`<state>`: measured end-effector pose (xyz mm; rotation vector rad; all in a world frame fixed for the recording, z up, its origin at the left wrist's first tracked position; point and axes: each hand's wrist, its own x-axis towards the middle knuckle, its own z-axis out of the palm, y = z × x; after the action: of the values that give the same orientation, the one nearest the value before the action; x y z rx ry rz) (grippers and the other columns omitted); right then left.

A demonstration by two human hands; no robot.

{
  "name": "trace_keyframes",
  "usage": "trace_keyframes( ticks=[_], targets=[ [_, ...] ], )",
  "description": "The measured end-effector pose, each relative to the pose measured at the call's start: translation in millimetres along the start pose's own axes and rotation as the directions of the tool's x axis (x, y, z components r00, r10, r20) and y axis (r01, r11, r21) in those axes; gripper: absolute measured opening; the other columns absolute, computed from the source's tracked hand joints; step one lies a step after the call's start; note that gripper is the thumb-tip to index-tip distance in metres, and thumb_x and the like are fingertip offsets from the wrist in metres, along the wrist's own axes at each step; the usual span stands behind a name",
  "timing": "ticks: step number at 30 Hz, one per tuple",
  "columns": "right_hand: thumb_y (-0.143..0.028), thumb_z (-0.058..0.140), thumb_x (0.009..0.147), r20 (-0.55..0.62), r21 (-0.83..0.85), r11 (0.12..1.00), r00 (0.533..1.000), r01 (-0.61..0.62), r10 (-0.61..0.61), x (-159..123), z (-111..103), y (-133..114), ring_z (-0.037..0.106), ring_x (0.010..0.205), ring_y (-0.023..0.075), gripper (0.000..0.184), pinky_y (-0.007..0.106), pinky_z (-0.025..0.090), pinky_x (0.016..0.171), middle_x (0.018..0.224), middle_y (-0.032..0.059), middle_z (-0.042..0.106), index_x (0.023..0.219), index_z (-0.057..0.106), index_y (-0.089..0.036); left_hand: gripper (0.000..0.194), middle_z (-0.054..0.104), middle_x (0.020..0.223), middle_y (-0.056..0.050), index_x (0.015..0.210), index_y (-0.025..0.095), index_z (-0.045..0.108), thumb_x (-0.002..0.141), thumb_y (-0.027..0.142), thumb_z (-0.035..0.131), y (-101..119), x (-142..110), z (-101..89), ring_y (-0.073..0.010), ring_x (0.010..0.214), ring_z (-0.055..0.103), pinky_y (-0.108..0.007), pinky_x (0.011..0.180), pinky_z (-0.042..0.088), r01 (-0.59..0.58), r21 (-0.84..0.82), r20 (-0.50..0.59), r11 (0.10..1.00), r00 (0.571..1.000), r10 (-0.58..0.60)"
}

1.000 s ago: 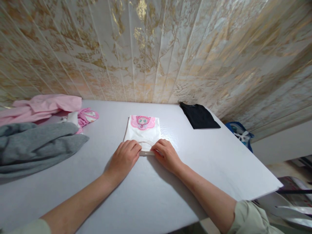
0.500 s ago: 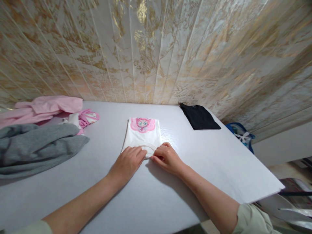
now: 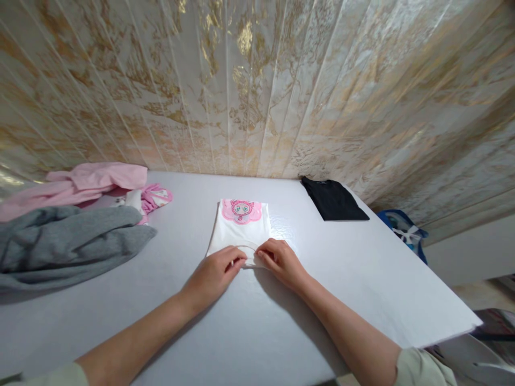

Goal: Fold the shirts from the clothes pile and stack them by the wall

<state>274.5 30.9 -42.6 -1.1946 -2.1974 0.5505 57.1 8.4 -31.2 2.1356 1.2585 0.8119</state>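
Note:
A white T-shirt (image 3: 237,234) lies folded into a small rectangle in the middle of the table, its pink cartoon print facing up on the far half. Its neckline curves along the near edge, between my two hands. My left hand (image 3: 214,272) pinches the near edge just left of the neckline, thumb and fingers together. On the other side, my right hand (image 3: 280,261) has its fingertips closed on the right part of the collar. Both hands cover the shirt's near corners.
On the white table (image 3: 193,343), a pink garment (image 3: 100,176), a crumpled pink-and-white cloth (image 3: 155,197) and a grey garment (image 3: 72,241) lie at the left. A folded black T-shirt (image 3: 336,201) rests at the back right. Beyond the right edge is a blue bag (image 3: 402,230).
The whole view has shifted slightly, so things sit a little further right and lower. The neckline looks flatter, and my left thumb shows more clearly, pinched against the fingers.

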Motion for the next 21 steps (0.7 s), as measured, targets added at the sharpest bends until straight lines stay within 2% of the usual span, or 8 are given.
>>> trace_keyframes(
  ticks=[1, 3, 5, 8, 13, 17, 21],
  targets=[
    [-0.020, 0.051, 0.093, -0.029, 0.017, 1.000, 1.000, -0.007, 0.008, -0.4, -0.8, 1.0, 0.054, 0.068, 0.0137, 0.017, 0.029, 0.038, 0.070, 0.077, 0.0002, 0.062, 0.087, 0.067, -0.020, 0.018, 0.067, 0.084, 0.001, 0.092, 0.023, 0.063, 0.093, 0.031, 0.046, -4.1, 1.9, -5.6, -0.0145, 0.076, 0.062, -0.025, 0.071, 0.047, 0.064, -0.058, -0.092, 0.996, 0.993, -0.069],
    [-0.019, 0.049, 0.093, -0.104, 0.044, 0.999, 0.994, -0.030, 0.034, -1.4, -3.0, 4.2, 0.055, 0.071, 0.0150, 0.018, 0.029, 0.039, 0.069, 0.080, 0.0018, 0.062, 0.091, 0.066, -0.020, 0.020, 0.067, 0.082, 0.001, 0.093, 0.022, 0.062, 0.090, 0.035, 0.047, -16.1, 6.7, -17.0, -0.0150, 0.074, 0.061, -0.025, 0.069, 0.047, 0.189, -0.128, -0.272, 0.974, 0.937, -0.217],
    [-0.019, 0.048, 0.092, -0.174, 0.064, 0.996, 0.982, -0.055, 0.066, -2.2, -5.4, 8.2, 0.056, 0.073, 0.0163, 0.018, 0.030, 0.041, 0.071, 0.083, 0.0030, 0.062, 0.094, 0.065, -0.020, 0.019, 0.067, 0.082, 0.000, 0.092, 0.021, 0.061, 0.085, 0.034, 0.047, -29.7, 10.8, -27.4, -0.0156, 0.075, 0.061, -0.025, 0.069, 0.046, 0.283, -0.147, -0.351, 0.948, 0.881, -0.317],
    [-0.020, 0.047, 0.091, -0.215, 0.096, 0.992, 0.972, -0.077, 0.096, -2.6, -7.5, 13.5, 0.056, 0.073, 0.0170, 0.018, 0.031, 0.043, 0.071, 0.085, 0.0034, 0.063, 0.097, 0.064, -0.021, 0.016, 0.066, 0.080, 0.000, 0.086, 0.021, 0.059, 0.080, 0.030, 0.046, -42.5, 12.2, -38.5, -0.0161, 0.074, 0.061, -0.026, 0.068, 0.045, 0.387, -0.085, -0.321, 0.918, 0.862, -0.393],
    [-0.021, 0.048, 0.089, -0.203, 0.107, 0.988, 0.970, -0.112, 0.132, -1.8, -6.6, 16.7, 0.057, 0.071, 0.0166, 0.019, 0.031, 0.044, 0.070, 0.085, 0.0029, 0.063, 0.100, 0.063, -0.021, 0.013, 0.062, 0.068, 0.003, 0.075, 0.023, 0.054, 0.080, 0.033, 0.048, -38.2, 4.9, -43.7, -0.0162, 0.065, 0.058, -0.026, 0.062, 0.040, 0.482, 0.143, -0.146, 0.864, 0.874, -0.464],
    [-0.023, 0.048, 0.088, -0.200, 0.088, 0.979, 0.959, -0.185, 0.199, -0.6, -5.8, 18.1, 0.056, 0.068, 0.0161, 0.017, 0.029, 0.043, 0.067, 0.080, 0.0014, 0.062, 0.098, 0.062, -0.021, 0.018, 0.062, 0.067, 0.004, 0.075, 0.024, 0.054, 0.081, 0.041, 0.052, -38.1, 0.1, -40.0, -0.0155, 0.061, 0.056, -0.026, 0.057, 0.034, 0.465, 0.259, -0.111, 0.846, 0.885, -0.452],
    [-0.027, 0.048, 0.089, -0.180, 0.087, 0.960, 0.944, -0.266, 0.278, -0.3, -7.3, 19.8, 0.055, 0.066, 0.0152, 0.014, 0.026, 0.039, 0.063, 0.073, -0.0014, 0.061, 0.097, 0.059, -0.022, 0.017, 0.060, 0.066, 0.005, 0.076, 0.024, 0.054, 0.081, 0.040, 0.050, -45.4, 1.0, -34.9, -0.0151, 0.062, 0.056, -0.025, 0.059, 0.036, 0.417, 0.182, -0.098, 0.890, 0.909, -0.406]
  ],
)
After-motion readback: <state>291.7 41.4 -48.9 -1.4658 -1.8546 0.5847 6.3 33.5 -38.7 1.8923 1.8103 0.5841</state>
